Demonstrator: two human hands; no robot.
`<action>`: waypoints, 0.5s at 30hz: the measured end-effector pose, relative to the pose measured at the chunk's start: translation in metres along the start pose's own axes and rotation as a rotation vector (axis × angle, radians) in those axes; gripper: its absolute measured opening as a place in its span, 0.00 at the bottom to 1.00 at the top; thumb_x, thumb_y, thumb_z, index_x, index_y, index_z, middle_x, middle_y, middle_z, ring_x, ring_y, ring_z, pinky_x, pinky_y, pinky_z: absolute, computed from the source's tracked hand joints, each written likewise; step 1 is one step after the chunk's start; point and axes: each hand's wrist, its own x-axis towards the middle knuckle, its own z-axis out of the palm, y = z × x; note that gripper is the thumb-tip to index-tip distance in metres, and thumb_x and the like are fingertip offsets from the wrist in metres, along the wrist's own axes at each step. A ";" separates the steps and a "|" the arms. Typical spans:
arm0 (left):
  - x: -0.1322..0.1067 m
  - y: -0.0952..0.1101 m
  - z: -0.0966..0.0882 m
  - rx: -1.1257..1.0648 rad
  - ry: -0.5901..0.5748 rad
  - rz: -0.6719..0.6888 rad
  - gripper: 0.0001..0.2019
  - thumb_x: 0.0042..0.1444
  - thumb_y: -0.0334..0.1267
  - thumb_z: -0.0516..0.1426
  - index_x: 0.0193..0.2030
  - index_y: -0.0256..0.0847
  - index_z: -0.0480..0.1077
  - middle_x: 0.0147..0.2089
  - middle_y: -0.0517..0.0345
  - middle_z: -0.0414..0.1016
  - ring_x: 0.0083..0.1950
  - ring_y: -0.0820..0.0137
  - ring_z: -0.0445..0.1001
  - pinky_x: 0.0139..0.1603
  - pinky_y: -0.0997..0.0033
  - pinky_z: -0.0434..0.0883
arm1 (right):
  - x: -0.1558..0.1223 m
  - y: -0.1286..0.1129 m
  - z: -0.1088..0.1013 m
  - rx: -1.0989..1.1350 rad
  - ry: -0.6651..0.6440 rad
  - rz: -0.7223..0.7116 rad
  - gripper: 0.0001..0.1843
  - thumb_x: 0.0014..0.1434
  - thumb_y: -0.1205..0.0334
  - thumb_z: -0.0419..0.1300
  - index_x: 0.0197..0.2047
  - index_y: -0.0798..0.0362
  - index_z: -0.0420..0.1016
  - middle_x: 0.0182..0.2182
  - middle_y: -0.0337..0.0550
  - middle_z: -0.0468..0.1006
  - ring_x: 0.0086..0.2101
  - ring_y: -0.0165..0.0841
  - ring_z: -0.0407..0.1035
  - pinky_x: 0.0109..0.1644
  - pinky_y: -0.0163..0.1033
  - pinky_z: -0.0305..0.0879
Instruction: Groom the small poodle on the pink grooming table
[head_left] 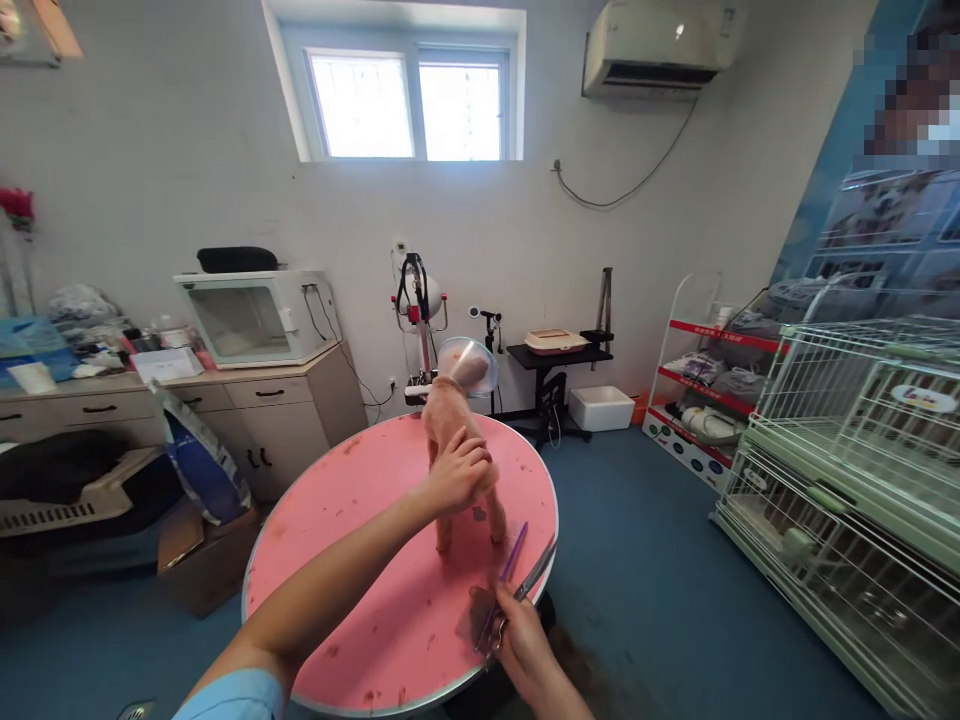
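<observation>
A small light-tan dog [448, 408] stands on a round pink grooming table [352, 520], its head inside a clear cone collar [480, 370]. My left hand [463, 472] rests over the dog's back and hindquarters, fingers bent around its body and hiding part of it. Low at the table's near right edge, my right hand [525, 635] is closed on metal scissors [534, 572], blades pointing up and away. A narrow purple pointed piece [516, 550] lies alongside; whether it belongs to the scissors I cannot tell. Small tufts of hair are scattered on the tabletop.
Wire cages [847, 450] stand on the right beside a red-and-white shelf rack [697, 390]. Behind the table are a black stand [559, 355] and a white bin [601, 410]. Cabinets [277, 410] with a glass-fronted box [255, 315] line the left wall.
</observation>
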 end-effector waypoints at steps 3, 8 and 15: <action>-0.006 0.005 -0.002 -0.020 0.025 0.003 0.11 0.55 0.36 0.52 0.42 0.40 0.72 0.49 0.54 0.73 0.60 0.64 0.62 0.69 0.52 0.37 | 0.002 -0.004 -0.014 -0.244 -0.103 0.056 0.27 0.45 0.37 0.63 0.29 0.54 0.67 0.20 0.39 0.74 0.16 0.27 0.67 0.19 0.30 0.57; -0.011 0.015 -0.006 0.001 0.089 -0.023 0.09 0.57 0.36 0.52 0.38 0.40 0.72 0.52 0.53 0.71 0.61 0.63 0.60 0.69 0.50 0.38 | 0.002 -0.045 -0.006 -0.409 -0.239 -0.115 0.26 0.49 0.37 0.60 0.29 0.55 0.71 0.15 0.37 0.71 0.11 0.23 0.59 0.16 0.29 0.50; -0.026 0.032 -0.009 0.011 0.185 -0.084 0.08 0.55 0.40 0.55 0.36 0.41 0.73 0.63 0.51 0.60 0.68 0.55 0.48 0.67 0.44 0.40 | 0.040 -0.129 0.084 -0.043 -0.541 -0.041 0.23 0.55 0.40 0.56 0.40 0.51 0.72 0.18 0.33 0.71 0.12 0.21 0.55 0.15 0.27 0.48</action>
